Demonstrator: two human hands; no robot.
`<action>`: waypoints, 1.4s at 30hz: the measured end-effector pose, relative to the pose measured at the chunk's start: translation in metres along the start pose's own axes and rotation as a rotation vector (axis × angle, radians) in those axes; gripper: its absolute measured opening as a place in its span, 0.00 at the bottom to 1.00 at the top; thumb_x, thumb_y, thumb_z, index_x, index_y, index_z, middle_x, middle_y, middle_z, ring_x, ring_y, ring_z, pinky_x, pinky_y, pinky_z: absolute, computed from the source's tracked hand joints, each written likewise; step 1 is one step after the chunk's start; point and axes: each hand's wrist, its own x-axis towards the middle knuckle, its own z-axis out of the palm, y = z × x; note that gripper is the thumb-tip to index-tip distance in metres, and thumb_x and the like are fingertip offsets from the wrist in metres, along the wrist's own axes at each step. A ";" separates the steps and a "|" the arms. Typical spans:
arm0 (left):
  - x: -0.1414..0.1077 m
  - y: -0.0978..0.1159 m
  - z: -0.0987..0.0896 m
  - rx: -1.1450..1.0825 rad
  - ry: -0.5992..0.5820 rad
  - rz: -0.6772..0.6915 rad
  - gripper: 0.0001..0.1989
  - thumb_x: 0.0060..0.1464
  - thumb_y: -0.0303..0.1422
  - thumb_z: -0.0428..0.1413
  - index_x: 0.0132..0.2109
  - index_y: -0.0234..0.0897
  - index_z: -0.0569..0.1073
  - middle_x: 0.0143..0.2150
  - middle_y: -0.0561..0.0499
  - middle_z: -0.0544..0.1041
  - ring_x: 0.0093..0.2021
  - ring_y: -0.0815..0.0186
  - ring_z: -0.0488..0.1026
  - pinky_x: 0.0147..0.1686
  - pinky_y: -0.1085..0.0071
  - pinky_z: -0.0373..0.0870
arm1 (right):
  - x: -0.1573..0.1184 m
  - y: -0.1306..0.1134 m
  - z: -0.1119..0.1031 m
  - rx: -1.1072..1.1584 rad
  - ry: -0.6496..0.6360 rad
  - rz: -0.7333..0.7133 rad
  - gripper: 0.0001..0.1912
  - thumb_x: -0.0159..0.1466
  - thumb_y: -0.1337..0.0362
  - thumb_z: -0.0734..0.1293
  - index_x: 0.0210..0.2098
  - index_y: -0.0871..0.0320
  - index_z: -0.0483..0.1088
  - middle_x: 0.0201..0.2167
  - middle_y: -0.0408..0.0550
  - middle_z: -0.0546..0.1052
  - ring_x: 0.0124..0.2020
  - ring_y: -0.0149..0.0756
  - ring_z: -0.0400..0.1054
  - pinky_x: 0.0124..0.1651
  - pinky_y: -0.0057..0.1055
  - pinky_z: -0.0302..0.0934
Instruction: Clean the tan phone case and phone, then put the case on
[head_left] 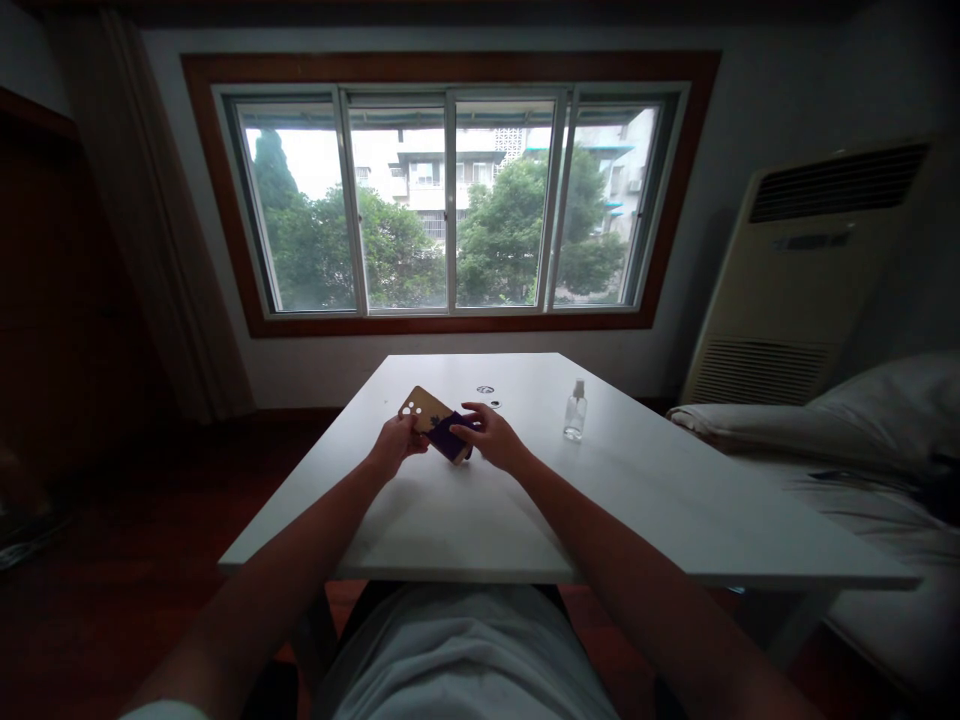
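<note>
Over the middle of the white table (450, 520), the left hand (391, 447) pinches the near left edge of a gold smartphone (425, 408), fingers curled around it. The phone is a flat, smooth slab, back up, its long axis running from upper left to lower right, camera end pointing away to the left. The right hand (489, 437) presses a dark purple cloth (448, 435) against the phone's lower end, fingers closed on it. Farther right stands a small clear spray bottle (575, 411), upright.
</note>
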 end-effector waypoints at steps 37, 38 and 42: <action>-0.011 0.005 0.013 0.231 -0.090 0.184 0.16 0.63 0.44 0.57 0.38 0.35 0.68 0.17 0.59 0.64 0.13 0.74 0.56 0.12 0.77 0.56 | 0.002 -0.003 -0.015 0.165 -0.217 0.359 0.34 0.38 0.73 0.84 0.44 0.63 0.74 0.32 0.51 0.82 0.34 0.45 0.79 0.36 0.37 0.76; -0.011 0.005 0.013 0.227 -0.097 0.191 0.16 0.63 0.45 0.57 0.39 0.36 0.68 0.18 0.59 0.63 0.13 0.74 0.55 0.12 0.77 0.58 | 0.002 -0.002 -0.013 0.166 -0.205 0.360 0.35 0.38 0.72 0.84 0.45 0.63 0.73 0.32 0.51 0.82 0.34 0.45 0.79 0.36 0.37 0.76; -0.013 0.008 0.013 0.226 -0.104 0.212 0.15 0.64 0.45 0.56 0.42 0.35 0.68 0.21 0.59 0.64 0.14 0.75 0.57 0.12 0.78 0.60 | 0.001 -0.001 -0.009 0.202 -0.181 0.349 0.39 0.40 0.70 0.85 0.50 0.61 0.72 0.35 0.50 0.83 0.37 0.46 0.80 0.37 0.38 0.77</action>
